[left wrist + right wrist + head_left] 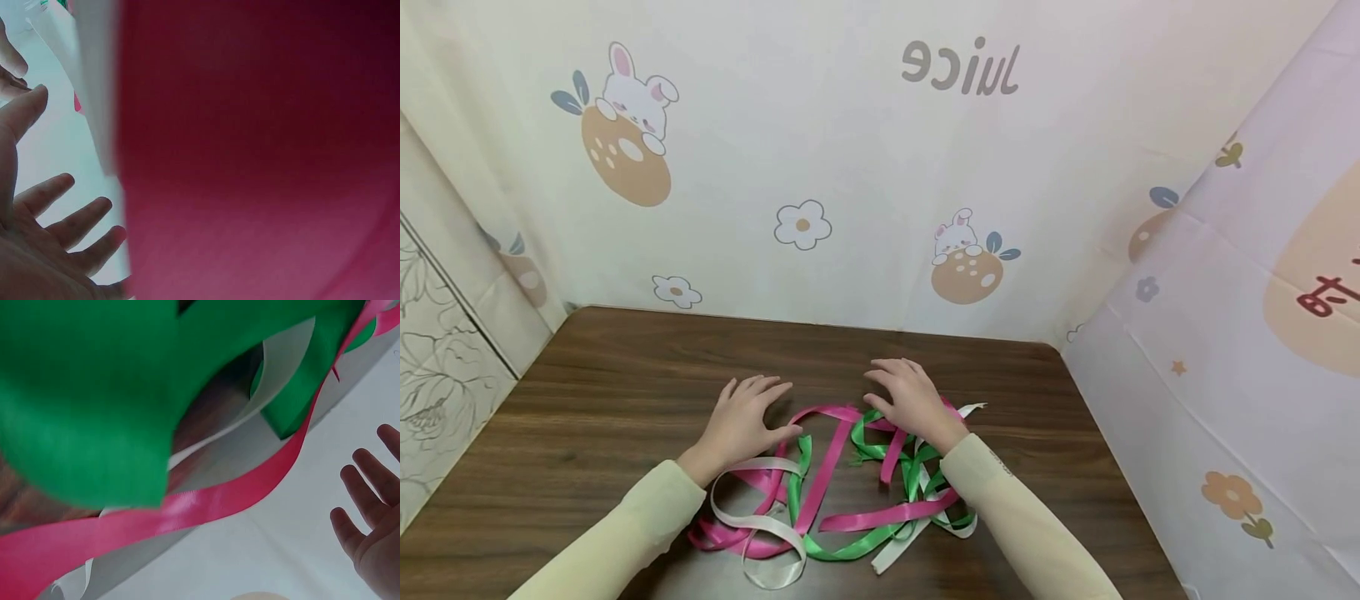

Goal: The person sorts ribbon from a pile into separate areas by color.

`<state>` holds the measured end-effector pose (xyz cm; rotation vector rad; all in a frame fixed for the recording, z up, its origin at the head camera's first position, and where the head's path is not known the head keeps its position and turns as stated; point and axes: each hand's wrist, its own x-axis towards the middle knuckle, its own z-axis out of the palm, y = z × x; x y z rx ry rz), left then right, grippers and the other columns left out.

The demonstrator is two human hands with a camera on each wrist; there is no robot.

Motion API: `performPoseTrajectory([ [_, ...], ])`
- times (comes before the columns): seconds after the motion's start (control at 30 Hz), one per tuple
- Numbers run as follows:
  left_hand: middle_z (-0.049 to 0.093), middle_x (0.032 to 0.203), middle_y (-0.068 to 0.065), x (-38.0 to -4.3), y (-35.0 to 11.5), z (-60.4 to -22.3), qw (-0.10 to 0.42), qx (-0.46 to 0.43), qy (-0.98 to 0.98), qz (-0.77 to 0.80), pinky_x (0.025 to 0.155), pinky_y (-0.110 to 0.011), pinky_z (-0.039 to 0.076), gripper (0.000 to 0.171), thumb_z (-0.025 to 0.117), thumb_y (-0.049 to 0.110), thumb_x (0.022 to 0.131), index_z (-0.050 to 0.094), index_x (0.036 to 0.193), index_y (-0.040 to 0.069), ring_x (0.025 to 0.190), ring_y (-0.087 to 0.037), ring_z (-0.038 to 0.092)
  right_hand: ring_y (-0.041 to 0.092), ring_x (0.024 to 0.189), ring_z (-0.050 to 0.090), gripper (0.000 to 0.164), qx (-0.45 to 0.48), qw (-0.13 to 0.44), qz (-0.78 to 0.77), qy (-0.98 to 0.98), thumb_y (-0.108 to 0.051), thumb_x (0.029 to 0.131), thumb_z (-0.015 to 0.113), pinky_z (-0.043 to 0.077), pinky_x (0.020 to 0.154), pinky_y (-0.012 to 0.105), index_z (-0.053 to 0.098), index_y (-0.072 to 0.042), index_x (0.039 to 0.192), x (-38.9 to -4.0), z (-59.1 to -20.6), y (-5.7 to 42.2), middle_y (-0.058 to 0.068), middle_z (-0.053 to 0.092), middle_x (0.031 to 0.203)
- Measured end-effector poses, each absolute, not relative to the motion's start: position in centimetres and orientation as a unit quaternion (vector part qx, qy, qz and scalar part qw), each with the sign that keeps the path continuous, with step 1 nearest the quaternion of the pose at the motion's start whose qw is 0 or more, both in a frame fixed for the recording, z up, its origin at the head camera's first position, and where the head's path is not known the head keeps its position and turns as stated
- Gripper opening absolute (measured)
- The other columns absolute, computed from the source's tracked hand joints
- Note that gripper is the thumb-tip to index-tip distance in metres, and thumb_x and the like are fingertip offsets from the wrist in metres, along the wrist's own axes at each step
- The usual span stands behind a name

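Pink ribbon [827, 475], green ribbon [842, 552] and white ribbon [895, 546] lie loosely tangled on the table between the two forearms. At the left of the tangle, my left hand [737, 427] has its fingers spread and its thumb close to a green ribbon end. My right hand [913, 400] hovers over the upper right of the ribbons, its fingers slightly bent and holding nothing. A pink band [262, 187] fills most of the left wrist view beside the spread left fingers [81, 222]. In the right wrist view, green ribbon [87, 412] stands in front of the right fingers [369, 487].
The dark wood-grain table [647, 358] has rounded far corners. A pale curtain [865, 167] with rabbit and flower prints hangs right behind it, and another printed cloth [1210, 400] hangs along the right edge.
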<state>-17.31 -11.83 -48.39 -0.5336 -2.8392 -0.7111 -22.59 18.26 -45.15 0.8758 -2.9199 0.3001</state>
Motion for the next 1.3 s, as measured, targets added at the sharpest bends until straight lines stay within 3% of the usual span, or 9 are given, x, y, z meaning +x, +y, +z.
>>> performPoseTrajectory([
  [0.6,0.068,0.134,-0.016,-17.5,-11.3,-49.4,0.083,-0.204,-0.949,-0.226,0.111,-0.066,0.040,0.045,0.084,0.041,0.084,0.077,0.119,0.014,0.127,-0.039,0.060,0.028,0.138,0.056,0.032,0.322,0.025,0.076,-0.943,-0.036,0.100,0.068,0.038,0.120,0.051,0.074,-0.016,0.124,-22.6,-47.0,16.5,0.010,0.062,0.145],
  [1.3,0.073,0.126,-0.011,-17.7,-11.5,-49.5,0.081,-0.216,-0.948,-0.219,0.111,-0.070,0.037,0.023,0.087,0.030,0.083,0.083,0.103,0.018,0.122,-0.036,0.064,0.023,0.133,0.060,0.023,0.356,0.015,0.058,-0.932,-0.034,0.098,0.072,0.041,0.117,0.048,0.078,-0.020,0.114,-22.8,-48.2,15.4,0.005,0.067,0.138],
])
